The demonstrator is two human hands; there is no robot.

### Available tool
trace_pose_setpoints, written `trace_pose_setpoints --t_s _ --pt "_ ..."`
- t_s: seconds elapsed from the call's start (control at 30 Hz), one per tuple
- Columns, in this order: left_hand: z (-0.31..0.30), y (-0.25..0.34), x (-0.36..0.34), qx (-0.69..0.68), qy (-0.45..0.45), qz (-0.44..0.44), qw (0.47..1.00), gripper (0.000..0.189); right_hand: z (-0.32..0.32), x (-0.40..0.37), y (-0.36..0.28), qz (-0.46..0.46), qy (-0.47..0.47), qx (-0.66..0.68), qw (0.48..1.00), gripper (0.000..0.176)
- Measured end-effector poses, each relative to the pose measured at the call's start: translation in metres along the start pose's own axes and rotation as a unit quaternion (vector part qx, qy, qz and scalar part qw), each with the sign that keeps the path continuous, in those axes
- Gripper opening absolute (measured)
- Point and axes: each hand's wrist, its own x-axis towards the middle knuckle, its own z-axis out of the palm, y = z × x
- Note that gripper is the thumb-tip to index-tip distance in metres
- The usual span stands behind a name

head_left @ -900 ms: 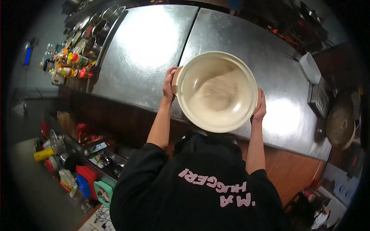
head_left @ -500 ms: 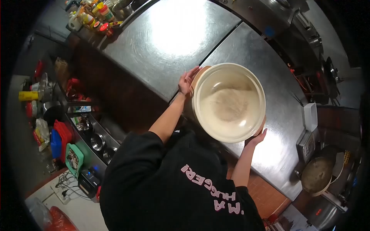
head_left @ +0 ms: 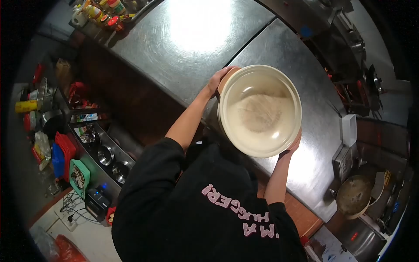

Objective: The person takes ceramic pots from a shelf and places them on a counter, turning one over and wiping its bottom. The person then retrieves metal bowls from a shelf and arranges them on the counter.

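Note:
A large cream-coloured pot (head_left: 262, 111) with brownish side handles is held at the edge of the metal counter (head_left: 192, 56). Its inside faces up and shows a brownish patch at the bottom. My left hand (head_left: 216, 81) grips the handle on the pot's upper left side. On the opposite side, my right hand (head_left: 293, 147) holds the lower right handle, with its fingers partly hidden by the rim. Whether the pot's base touches the counter cannot be seen.
Jars and bottles (head_left: 100, 13) stand at the upper left. A white container (head_left: 348, 130) and a wok (head_left: 354, 196) are at the right. Metal bowls (head_left: 105, 155) and a green basket (head_left: 79, 177) sit on the left, near a black device (head_left: 97, 203).
The pot has shifted slightly upward in view, along with both hands. My left hand's fingers have closed more around the handle, and my right hand's around its own. The camera view has shifted slightly.

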Motion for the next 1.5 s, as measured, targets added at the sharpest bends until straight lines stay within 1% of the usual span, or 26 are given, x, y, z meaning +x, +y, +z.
trace_pose_setpoints --t_s 0.07,0.1,0.2,0.23,0.3,0.33,0.37,0.4,0.43,0.53,0.67,0.73,0.77,0.8,0.87,0.9,0.97,1.0,1.07,1.1,1.2,1.23,1.3,1.37,1.43,1.5 --pt "-0.005 -0.008 0.0 -0.014 0.02 -0.01 1.0 0.046 0.005 -0.002 -0.004 0.015 0.054 -0.008 0.998 0.051" --pt "-0.006 -0.008 0.001 -0.027 0.04 -0.017 0.999 0.047 0.006 -0.001 -0.005 0.014 0.056 -0.007 0.998 0.051" --pt "-0.009 -0.008 0.001 -0.053 -0.002 -0.017 0.998 0.047 0.009 -0.001 -0.005 0.025 0.083 -0.014 0.996 0.054" --pt "-0.005 -0.005 -0.001 -0.03 0.015 -0.012 0.999 0.047 0.012 0.0 -0.007 0.035 0.068 -0.001 0.997 0.055" --pt "-0.002 -0.004 -0.005 -0.056 0.015 -0.028 0.998 0.046 0.0 0.007 -0.006 0.034 0.03 0.012 0.999 0.058" --pt "-0.001 -0.006 -0.005 -0.081 0.025 -0.035 0.996 0.046 0.003 0.006 -0.009 0.024 0.043 0.014 0.999 0.058" --pt "-0.003 -0.009 -0.005 -0.083 0.013 -0.045 0.995 0.046 0.007 0.005 -0.01 0.042 0.061 0.007 0.997 0.058" --pt "-0.006 -0.012 -0.004 -0.063 0.036 -0.029 0.997 0.047 0.009 0.006 -0.012 0.059 0.077 0.002 0.995 0.059" --pt "-0.009 -0.015 -0.003 -0.043 0.06 -0.012 0.997 0.048 -0.003 0.012 -0.008 0.062 0.08 0.005 0.995 0.059" --pt "-0.016 -0.021 -0.003 -0.064 0.057 -0.014 0.996 0.05 -0.013 0.018 -0.002 0.063 0.075 0.037 0.994 0.06" --pt "-0.021 -0.028 -0.001 -0.05 0.075 -0.01 0.996 0.053 -0.002 0.016 -0.009 0.069 0.11 0.015 0.991 0.063" --pt "-0.019 -0.023 -0.003 -0.045 0.037 -0.012 0.998 0.054 0.008 0.012 -0.014 0.074 0.127 0.021 0.989 0.064" --pt "-0.017 -0.022 -0.004 -0.054 0.05 -0.018 0.997 0.055 0.01 0.012 -0.014 0.073 0.176 0.003 0.982 0.064" --pt "-0.014 -0.02 -0.005 -0.061 0.064 -0.024 0.996 0.055 0.007 0.011 -0.013 0.069 0.179 0.009 0.981 0.064" --pt "-0.008 -0.015 -0.009 -0.024 0.08 -0.03 0.996 0.056 0.003 0.006 -0.01 -0.024 0.127 0.035 0.991 0.064" --pt "-0.006 -0.015 -0.011 0.025 0.085 0.01 0.996 0.056 0.007 -0.001 -0.01 -0.029 0.128 0.04 0.991 0.064" --pt "0.0 -0.013 -0.016 0.108 0.089 0.09 0.986 0.058 0.019 -0.015 -0.012 -0.084 0.069 0.039 0.993 0.063" --pt "0.003 -0.015 -0.02 0.109 0.084 0.087 0.987 0.058 0.016 -0.015 -0.009 -0.086 0.073 0.042 0.993 0.063" --pt "0.009 -0.023 -0.029 0.13 0.138 0.097 0.977 0.065 0.004 -0.013 0.001 -0.11 0.059 0.006 0.992 0.063" --pt "0.012 -0.021 -0.029 0.152 0.085 0.147 0.974 0.073 -0.001 -0.01 0.005 -0.117 0.044 0.052 0.991 0.06" --pt "0.023 -0.023 -0.025 0.118 0.06 0.184 0.974 0.077 -0.013 -0.009 0.013 -0.103 0.023 0.065 0.992 0.065" --pt "0.019 -0.024 -0.026 0.116 0.048 0.189 0.974 0.077 -0.016 -0.009 0.017 -0.102 0.026 0.066 0.992 0.065" --pt "0.018 -0.026 -0.026 0.111 0.062 0.181 0.975 0.076 -0.019 -0.004 0.017 -0.097 0.094 0.062 0.989 0.068" --pt "0.017 -0.027 -0.028 0.105 0.077 0.172 0.976 0.075 -0.018 -0.004 0.017 -0.09 0.105 0.078 0.987 0.069" --pt "0.019 -0.024 -0.029 0.151 0.104 0.183 0.966 0.073 -0.02 -0.002 0.019 -0.083 0.115 0.094 0.985 0.07" --pt "0.015 -0.025 -0.028 0.148 0.095 0.184 0.967 0.072 -0.021 0.0 0.019 -0.083 0.118 0.104 0.984 0.07"
